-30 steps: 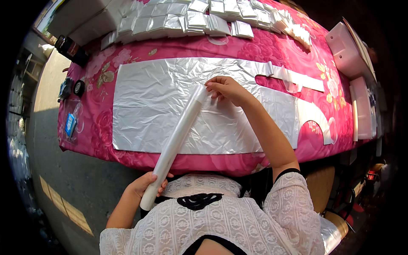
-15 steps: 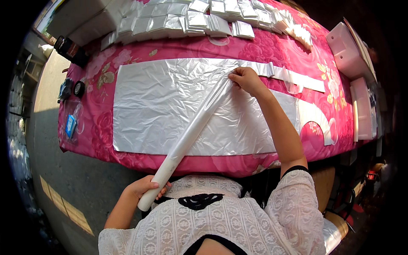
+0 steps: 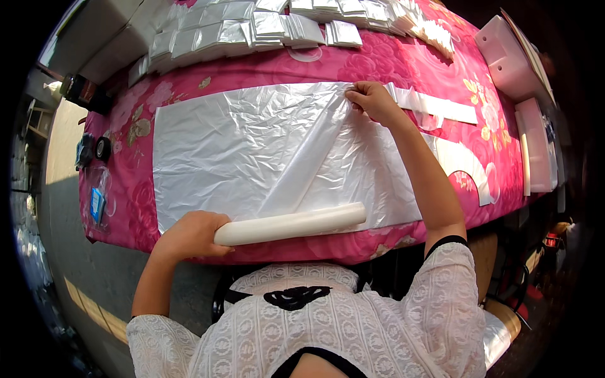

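My left hand (image 3: pixel 195 234) grips the left end of a smooth white tube (image 3: pixel 296 225). The tube points to the right over the near edge of a large silvery-white plastic sheet (image 3: pixel 208 145) spread on the table. At the sheet's far edge, my right hand (image 3: pixel 375 102) pinches the top of a narrow flap of plastic film (image 3: pixel 305 164). That flap slants down and left across the sheet, its lower end by the tube. Stacked sheets or bags cannot be told apart here. A white piece with a curved cutout (image 3: pixel 463 164) lies right of my right forearm.
Many folded silvery packets (image 3: pixel 208 34) are piled along the far side of the pink floral tablecloth (image 3: pixel 372 60). White foam boxes (image 3: pixel 507 57) stand at the right. A dark jar (image 3: pixel 85 93), a black roll (image 3: pixel 103 148) and a small blue packet (image 3: pixel 97 203) sit at the left.
The tube has come away from the slanting film and swung from a diagonal to nearly level. My left hand has moved up to the table edge; my right hand still pinches the film.
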A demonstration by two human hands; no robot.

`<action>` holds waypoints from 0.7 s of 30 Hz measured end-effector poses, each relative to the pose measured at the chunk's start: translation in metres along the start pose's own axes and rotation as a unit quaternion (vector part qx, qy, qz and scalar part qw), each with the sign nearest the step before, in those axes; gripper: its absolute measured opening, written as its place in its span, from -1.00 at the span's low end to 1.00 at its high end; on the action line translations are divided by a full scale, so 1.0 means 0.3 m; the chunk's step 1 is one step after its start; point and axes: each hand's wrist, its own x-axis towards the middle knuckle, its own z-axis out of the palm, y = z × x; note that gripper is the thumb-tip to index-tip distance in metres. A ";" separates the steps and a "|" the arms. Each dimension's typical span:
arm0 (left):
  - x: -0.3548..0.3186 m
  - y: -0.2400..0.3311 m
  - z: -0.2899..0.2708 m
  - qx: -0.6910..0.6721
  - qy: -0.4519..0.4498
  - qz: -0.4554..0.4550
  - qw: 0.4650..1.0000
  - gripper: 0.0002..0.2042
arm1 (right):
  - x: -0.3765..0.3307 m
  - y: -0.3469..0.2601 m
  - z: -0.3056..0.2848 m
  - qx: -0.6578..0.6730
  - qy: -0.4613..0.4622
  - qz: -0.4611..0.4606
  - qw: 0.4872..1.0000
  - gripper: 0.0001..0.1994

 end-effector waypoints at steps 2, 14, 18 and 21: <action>0.113 0.064 -0.070 0.102 0.085 -0.008 0.991 -0.64 | 0.026 0.008 0.047 0.011 -0.033 -0.026 0.999 -0.84; 0.244 0.124 0.226 0.181 0.178 0.238 0.938 -0.22 | 0.120 -0.035 0.083 -0.067 -0.131 0.004 0.989 -0.80; 0.238 0.128 0.264 0.187 0.182 0.224 0.939 -0.18 | 0.056 -0.074 0.089 -0.107 0.025 -0.028 0.994 -0.58; 0.234 0.146 0.293 0.181 0.193 0.210 0.941 -0.17 | -0.105 -0.121 0.149 -0.162 0.121 -0.106 0.974 -0.43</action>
